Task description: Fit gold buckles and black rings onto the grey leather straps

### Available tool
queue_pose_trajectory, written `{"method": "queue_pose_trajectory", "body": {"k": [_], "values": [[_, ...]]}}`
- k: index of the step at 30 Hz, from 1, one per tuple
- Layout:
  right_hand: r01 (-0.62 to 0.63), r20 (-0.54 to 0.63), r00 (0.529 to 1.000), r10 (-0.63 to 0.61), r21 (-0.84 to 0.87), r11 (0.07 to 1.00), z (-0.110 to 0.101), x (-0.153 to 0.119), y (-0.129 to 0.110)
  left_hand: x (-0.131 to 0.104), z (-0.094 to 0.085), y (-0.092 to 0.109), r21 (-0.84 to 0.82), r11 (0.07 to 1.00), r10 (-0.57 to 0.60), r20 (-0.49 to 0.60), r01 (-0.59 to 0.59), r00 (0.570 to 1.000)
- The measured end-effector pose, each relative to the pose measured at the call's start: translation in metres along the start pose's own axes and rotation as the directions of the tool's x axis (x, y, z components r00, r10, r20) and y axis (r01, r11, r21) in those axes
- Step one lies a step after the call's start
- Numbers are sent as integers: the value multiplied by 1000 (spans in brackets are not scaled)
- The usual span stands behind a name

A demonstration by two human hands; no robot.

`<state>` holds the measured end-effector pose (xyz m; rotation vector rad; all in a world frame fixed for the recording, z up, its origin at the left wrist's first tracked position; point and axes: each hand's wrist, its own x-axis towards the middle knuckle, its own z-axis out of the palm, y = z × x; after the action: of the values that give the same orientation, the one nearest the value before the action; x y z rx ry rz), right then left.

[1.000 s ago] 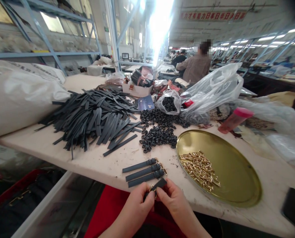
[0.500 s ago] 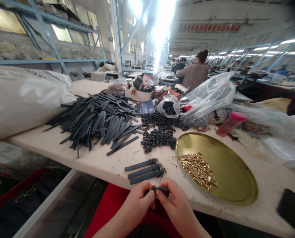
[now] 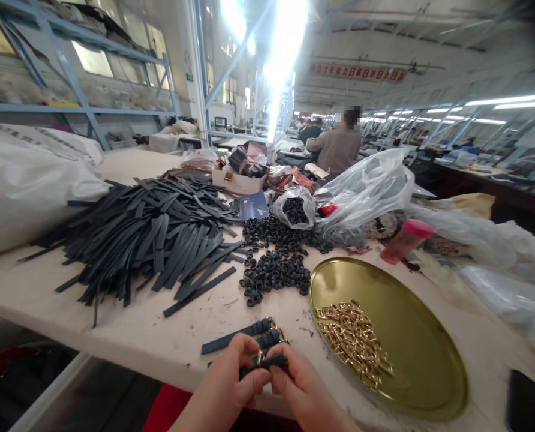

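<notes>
In front of the table edge, my left hand [image 3: 236, 381] and my right hand [image 3: 297, 381] meet, fingers pinched on one dark strap [image 3: 275, 360]. A small gold buckle [image 3: 260, 358] shows on it by my left fingertips; part of the strap is hidden by the fingers. Just beyond lie straps with gold buckles [image 3: 234, 337] and dark loops at one end, partly covered by my hands. To the right, a round gold tray [image 3: 423, 336] holds a heap of small gold buckles [image 3: 355, 339]. Farther back sit piles of small black loops [image 3: 274, 273].
A large heap of dark strips [image 3: 146, 234] spreads over the left of the table. Behind stand a clear bag of loops [image 3: 294, 210], a pink-lidded jar [image 3: 406, 240] and plastic bags [image 3: 366, 192]. A black phone-like object [image 3: 531, 399] lies right. A person [image 3: 339, 144] sits beyond.
The view has shifted closer to the table. My hands have moved over the near straps, covering part of them, and the held strap is turned so its gold buckle shows more.
</notes>
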<state>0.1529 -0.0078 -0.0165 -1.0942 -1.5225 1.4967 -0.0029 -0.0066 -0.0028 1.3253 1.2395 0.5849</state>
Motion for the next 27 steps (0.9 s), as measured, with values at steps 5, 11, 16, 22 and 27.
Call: {"method": "queue_pose_trajectory", "body": {"k": [5, 11, 16, 22, 27], "values": [[-19, -25, 1000, 13, -286, 958, -42, 54, 1, 27, -12, 1, 25, 1000, -6, -12, 6, 1000], [-5, -185, 964, -191, -730, 684, -81, 133, 28, 49, -18, -2, -18, 998, -63, -77, 62, 995], [-11, -205, 963, -174, -677, 735, -78, 126, 26, 51, -17, 2, -5, 999, -33, -136, 33, 990], [-75, -63, 996, 67, -136, 988, -39, 64, -6, 39, -12, 21, 113, 993, 52, -195, -30, 979], [-57, -112, 992, 63, 56, 997, -21, 29, -6, 19, -1, 18, 221, 973, 96, -145, -63, 985]]}}
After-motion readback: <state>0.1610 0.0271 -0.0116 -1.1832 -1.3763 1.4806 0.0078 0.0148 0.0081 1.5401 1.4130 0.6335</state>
